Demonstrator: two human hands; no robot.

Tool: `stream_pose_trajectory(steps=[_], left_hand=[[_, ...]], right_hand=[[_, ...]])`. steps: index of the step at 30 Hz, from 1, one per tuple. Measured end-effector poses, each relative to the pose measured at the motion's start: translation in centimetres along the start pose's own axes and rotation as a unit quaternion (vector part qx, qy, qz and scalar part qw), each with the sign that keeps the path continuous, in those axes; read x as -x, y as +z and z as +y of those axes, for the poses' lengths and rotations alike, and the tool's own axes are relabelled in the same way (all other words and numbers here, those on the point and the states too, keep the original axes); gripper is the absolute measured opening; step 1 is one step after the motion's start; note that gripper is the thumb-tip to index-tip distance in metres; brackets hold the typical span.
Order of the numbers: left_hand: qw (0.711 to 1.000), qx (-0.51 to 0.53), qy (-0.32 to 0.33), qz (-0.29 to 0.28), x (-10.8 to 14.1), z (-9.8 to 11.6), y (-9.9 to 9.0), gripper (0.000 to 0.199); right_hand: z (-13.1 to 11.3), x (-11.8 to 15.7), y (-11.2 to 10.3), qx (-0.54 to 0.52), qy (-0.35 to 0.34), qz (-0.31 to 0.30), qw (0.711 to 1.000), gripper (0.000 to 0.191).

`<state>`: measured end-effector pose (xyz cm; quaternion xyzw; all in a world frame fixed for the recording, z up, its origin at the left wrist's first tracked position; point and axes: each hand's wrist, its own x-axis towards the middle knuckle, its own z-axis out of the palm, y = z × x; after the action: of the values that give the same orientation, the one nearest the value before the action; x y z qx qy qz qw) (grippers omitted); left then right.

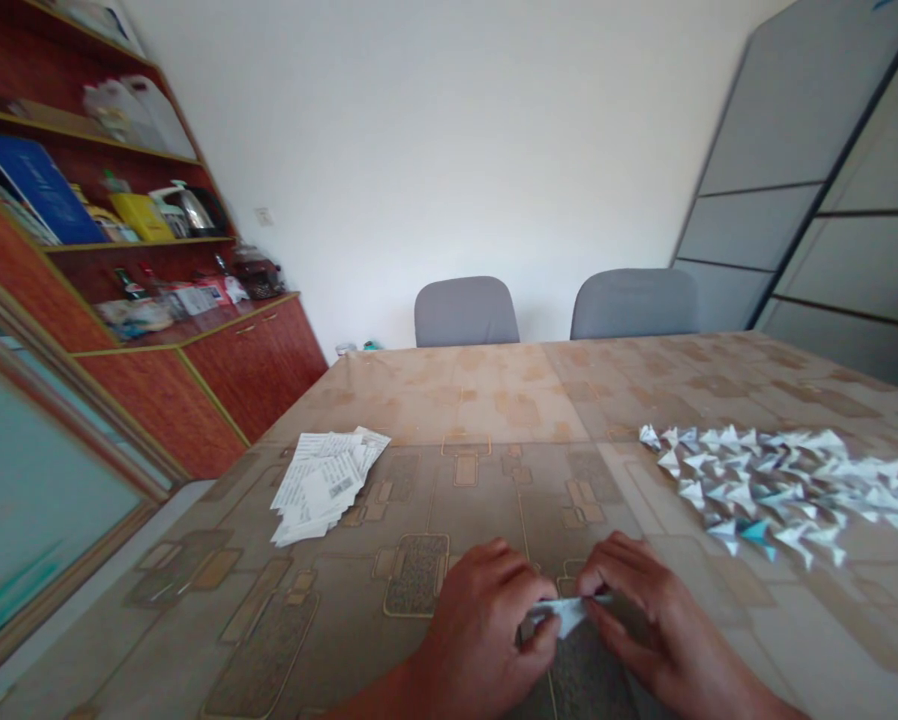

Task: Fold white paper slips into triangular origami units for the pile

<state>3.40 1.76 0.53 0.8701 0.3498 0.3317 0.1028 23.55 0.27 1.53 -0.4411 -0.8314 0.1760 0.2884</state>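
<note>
Near the front edge of the table, a small folded piece of pale paper (567,612) is held between both hands. My left hand (490,625) pinches its left end between thumb and fingers. At its right end, my right hand (644,615) grips it with the fingertips. A loose pile of printed white paper slips (329,485) lies on the table to the left. Several rows of small folded paper pieces (779,480) stand on the right side, mostly white with one teal one.
The table (494,400) has a patterned cover. Two grey chairs (466,312) stand at its far side. A red-brown shelf unit (246,375) with bottles and a kettle is at the left, a grey cabinet (764,180) at the right.
</note>
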Motion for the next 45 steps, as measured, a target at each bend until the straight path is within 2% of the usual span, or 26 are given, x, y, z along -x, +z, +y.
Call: stream_pose_trajectory(steps=[6, 11, 18, 20, 23, 26, 27, 30, 34, 38, 39, 42, 45], left_hand=[[0.998, 0.043, -0.031, 0.016, -0.1, 0.4, 0.6, 0.014], [0.987, 0.108, -0.118, 0.005, -0.1, 0.5, 0.5, 0.018], [0.965, 0.149, -0.215, -0.021, -0.6, -1.1, -1.1, 0.019], [0.962, 0.157, -0.221, -0.008, -1.0, -1.4, -1.8, 0.019], [0.971, 0.174, -0.166, 0.011, -1.2, -1.1, -2.1, 0.016], [0.975, 0.184, -0.124, -0.031, -1.0, -0.4, -1.3, 0.01], [0.975, 0.182, -0.124, -0.037, -0.9, -0.2, -1.0, 0.004], [0.969, 0.183, -0.162, -0.04, -0.7, 0.4, -0.5, 0.009], [0.949, 0.226, -0.214, -0.053, -1.0, 0.6, -1.2, 0.011], [0.923, 0.277, -0.261, -0.056, -1.2, -0.2, -1.9, 0.014], [0.913, 0.295, -0.277, -0.056, -1.2, -0.5, -2.0, 0.016], [0.857, 0.377, -0.346, -0.058, -1.0, -1.6, -1.9, 0.025], [0.82, 0.422, -0.383, -0.059, -0.8, -2.0, -1.8, 0.031]], right_hand=[[-0.5, -0.1, 0.5, 0.01, -0.027, -0.004, 1.0, 0.011], [-1.4, -0.5, -0.1, -0.007, -0.028, -0.007, 1.0, 0.016], [0.5, -0.4, -1.7, -0.02, 0.021, 0.014, 0.999, 0.018], [0.9, -0.3, -1.9, -0.022, 0.032, 0.021, 0.999, 0.019], [0.7, -0.4, -1.6, -0.031, 0.014, 0.018, 0.999, 0.016], [0.0, -0.5, -1.1, -0.033, -0.002, 0.018, 0.999, 0.014], [-0.3, -0.5, -1.0, -0.032, -0.003, 0.019, 0.999, 0.014], [-0.8, -0.7, -0.7, -0.027, -0.009, 0.02, 0.999, 0.013], [-0.6, -0.9, -0.7, -0.01, -0.022, 0.036, 0.999, 0.014], [1.3, -0.7, -1.5, 0.015, 0.002, 0.076, 0.997, 0.015], [1.8, -0.6, -1.8, 0.014, 0.022, 0.087, 0.996, 0.015], [2.8, -0.3, -2.5, 0.015, 0.077, 0.107, 0.991, 0.014], [2.4, 0.0, -2.5, -0.005, 0.034, 0.104, 0.994, 0.015]])
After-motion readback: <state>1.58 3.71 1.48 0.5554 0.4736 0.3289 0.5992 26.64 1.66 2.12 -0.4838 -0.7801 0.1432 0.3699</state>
